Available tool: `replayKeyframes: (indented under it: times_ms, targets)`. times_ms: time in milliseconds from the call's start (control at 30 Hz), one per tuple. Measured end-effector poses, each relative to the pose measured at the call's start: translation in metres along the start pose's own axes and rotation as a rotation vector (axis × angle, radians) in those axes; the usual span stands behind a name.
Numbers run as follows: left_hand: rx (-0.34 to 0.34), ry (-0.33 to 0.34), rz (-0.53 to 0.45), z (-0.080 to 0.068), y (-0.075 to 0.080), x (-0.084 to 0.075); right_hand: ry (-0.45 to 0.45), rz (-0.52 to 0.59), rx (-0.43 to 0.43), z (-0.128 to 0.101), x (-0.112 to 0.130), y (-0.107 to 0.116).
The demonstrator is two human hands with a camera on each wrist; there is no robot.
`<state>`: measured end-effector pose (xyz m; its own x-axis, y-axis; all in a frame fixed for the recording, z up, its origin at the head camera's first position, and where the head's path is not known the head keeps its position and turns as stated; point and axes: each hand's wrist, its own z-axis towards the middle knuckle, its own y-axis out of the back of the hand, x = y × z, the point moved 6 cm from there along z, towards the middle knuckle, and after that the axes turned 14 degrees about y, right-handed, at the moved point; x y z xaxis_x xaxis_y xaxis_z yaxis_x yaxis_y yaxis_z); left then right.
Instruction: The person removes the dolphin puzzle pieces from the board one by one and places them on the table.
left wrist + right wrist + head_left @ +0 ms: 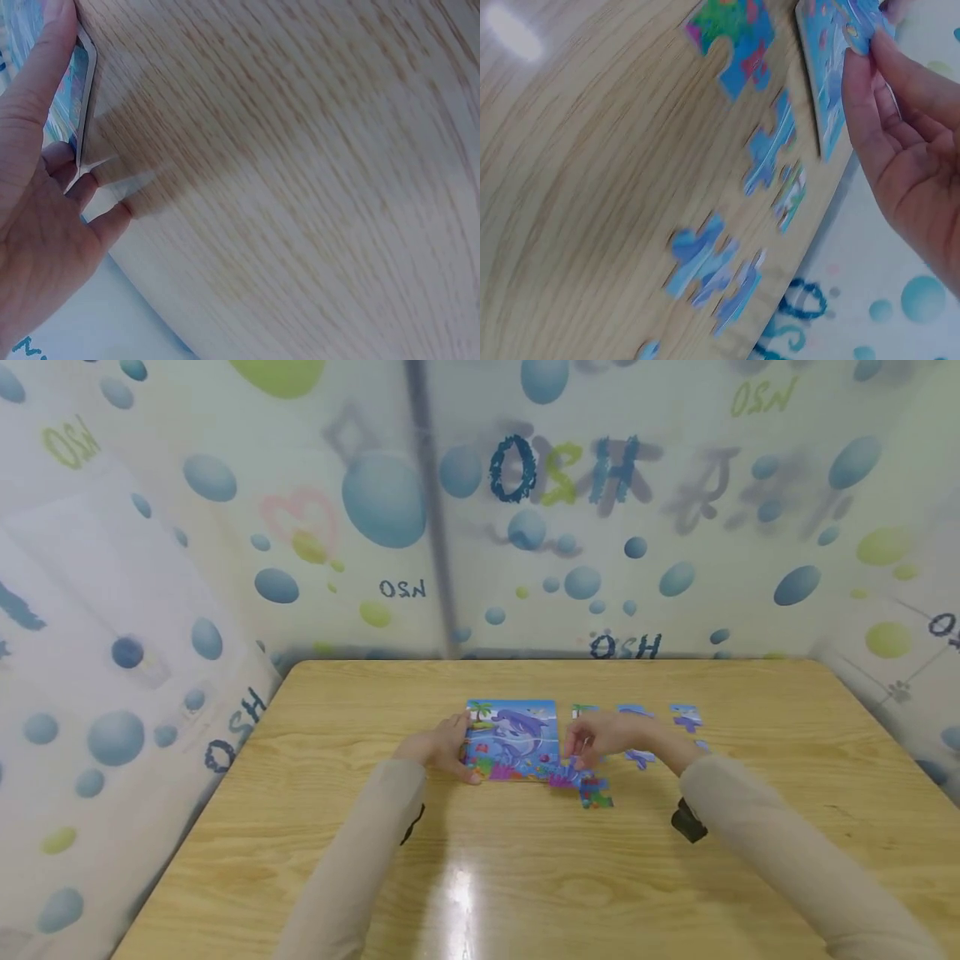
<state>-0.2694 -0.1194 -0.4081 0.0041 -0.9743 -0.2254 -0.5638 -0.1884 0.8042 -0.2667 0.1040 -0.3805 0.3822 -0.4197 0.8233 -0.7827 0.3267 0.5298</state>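
A flat jigsaw puzzle board (513,739) with a dolphin picture, a palm tree and coral lies on the wooden table. My left hand (444,747) holds its left side, the thumb along the near edge; in the left wrist view the fingers curl around a board corner. My right hand (607,735) is over the board's right edge. Between its thumb and fingers it pinches a blue puzzle piece (861,22), partly cut off by the frame in the right wrist view. Just below that hand, a piece with green and red coral (596,793) lies on the table.
Several loose pieces lie right of the board, among them a palm tree piece (585,710), a purple-blue piece (640,758) and a far-right piece (686,717). A patterned curtain (525,568) rises behind the table (525,860). A black wrist device (688,821) hangs at the right sleeve.
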Motion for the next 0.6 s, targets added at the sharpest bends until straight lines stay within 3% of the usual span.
replayKeyframes:
  times_ms: [367,600]
  targets:
    - [0.007,0.001,0.002,0.002,-0.001,0.000,-0.173,0.094,-0.016,-0.063,-0.037,0.011]
    - [0.013,0.004,0.008,0.002,-0.001,0.001,-0.242,0.114,-0.004,-0.084,-0.053,0.014]
